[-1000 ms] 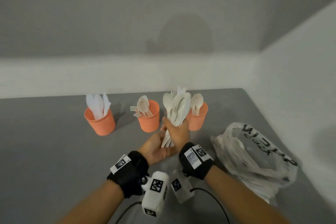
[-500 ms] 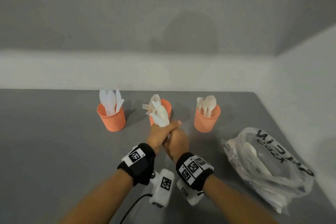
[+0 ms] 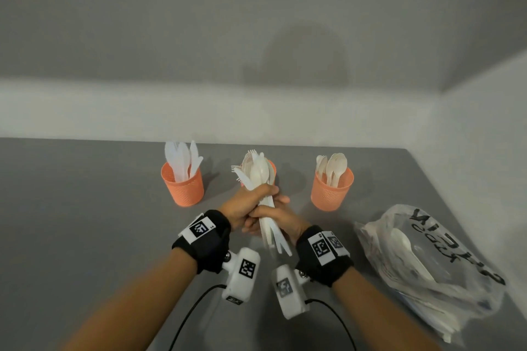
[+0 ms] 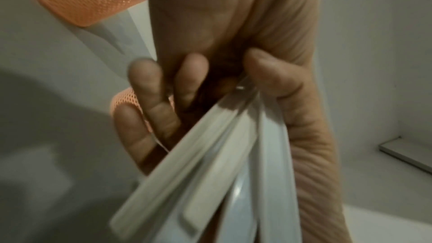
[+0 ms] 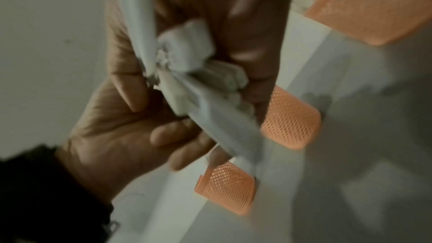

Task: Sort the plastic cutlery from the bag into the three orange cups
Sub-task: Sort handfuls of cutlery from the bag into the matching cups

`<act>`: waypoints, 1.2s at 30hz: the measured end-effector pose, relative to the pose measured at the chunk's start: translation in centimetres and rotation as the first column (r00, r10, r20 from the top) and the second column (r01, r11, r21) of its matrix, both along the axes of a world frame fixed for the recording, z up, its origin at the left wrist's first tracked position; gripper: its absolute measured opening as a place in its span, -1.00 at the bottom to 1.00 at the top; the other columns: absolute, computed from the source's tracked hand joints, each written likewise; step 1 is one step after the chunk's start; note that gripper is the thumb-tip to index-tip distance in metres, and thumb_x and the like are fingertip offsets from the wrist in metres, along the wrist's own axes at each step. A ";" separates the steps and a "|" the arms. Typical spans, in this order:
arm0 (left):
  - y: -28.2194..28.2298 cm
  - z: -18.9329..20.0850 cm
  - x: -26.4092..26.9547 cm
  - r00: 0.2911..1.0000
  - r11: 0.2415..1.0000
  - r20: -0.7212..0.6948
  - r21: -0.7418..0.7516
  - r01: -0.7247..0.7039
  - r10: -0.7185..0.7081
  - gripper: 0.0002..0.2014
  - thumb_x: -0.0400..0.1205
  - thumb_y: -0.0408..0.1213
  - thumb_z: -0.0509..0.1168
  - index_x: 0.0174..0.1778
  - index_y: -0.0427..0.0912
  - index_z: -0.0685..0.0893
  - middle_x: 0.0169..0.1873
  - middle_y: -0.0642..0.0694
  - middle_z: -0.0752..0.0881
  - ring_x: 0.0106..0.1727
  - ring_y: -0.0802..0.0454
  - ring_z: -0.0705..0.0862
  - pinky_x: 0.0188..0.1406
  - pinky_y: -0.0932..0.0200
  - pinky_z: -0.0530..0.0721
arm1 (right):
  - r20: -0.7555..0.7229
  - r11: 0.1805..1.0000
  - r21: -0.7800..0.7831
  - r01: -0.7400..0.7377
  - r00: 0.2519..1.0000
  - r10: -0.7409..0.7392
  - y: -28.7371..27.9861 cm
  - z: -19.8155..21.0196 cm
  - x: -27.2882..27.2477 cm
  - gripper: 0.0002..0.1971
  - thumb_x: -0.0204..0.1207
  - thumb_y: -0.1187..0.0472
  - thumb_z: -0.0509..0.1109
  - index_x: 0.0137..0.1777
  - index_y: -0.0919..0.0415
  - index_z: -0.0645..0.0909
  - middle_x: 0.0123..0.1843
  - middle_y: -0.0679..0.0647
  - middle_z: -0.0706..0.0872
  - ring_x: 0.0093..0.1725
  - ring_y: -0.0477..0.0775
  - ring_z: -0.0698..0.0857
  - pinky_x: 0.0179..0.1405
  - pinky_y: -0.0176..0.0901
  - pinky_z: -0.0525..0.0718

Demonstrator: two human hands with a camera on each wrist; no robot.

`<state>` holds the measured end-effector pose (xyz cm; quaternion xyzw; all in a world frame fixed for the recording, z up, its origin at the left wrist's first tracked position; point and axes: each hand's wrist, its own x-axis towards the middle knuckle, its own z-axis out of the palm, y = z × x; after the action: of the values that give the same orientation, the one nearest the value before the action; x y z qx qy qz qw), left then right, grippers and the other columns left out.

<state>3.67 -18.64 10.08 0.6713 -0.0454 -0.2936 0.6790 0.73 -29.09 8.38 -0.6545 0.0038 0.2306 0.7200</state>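
Currently both your hands grip one mixed bundle of cutlery (image 3: 263, 202), left hand (image 3: 242, 205) above, right hand (image 3: 281, 218) below, held in front of the middle cup (image 3: 272, 168). Sorting looks partly done: left cup (image 3: 184, 188) holds knives, middle cup forks, right cup (image 3: 330, 194) spoons. Bundle remains unsorted; the bag (image 3: 427, 262) on the counter (image 3: 85, 222) shows more pieces inside.
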 end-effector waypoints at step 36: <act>3.7 1.3 3.1 0.917 0.943 0.327 0.157 -0.292 0.229 -0.76 0.61 -0.25 0.32 0.06 -0.38 0.68 -0.59 0.04 0.38 -0.71 0.24 0.24 -0.74 0.41 0.24 | -0.054 0.995 0.023 0.099 0.994 -0.098 -0.6 -2.4 -0.9 -0.88 0.60 0.21 0.31 0.08 0.04 0.61 -0.56 -0.07 0.43 -0.64 -0.18 0.36 -0.63 -0.39 0.40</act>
<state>6.73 -14.94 11.38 0.7741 -0.0288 -0.0963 0.6250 -0.16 -29.67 5.94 -0.6380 0.0524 0.2120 0.7384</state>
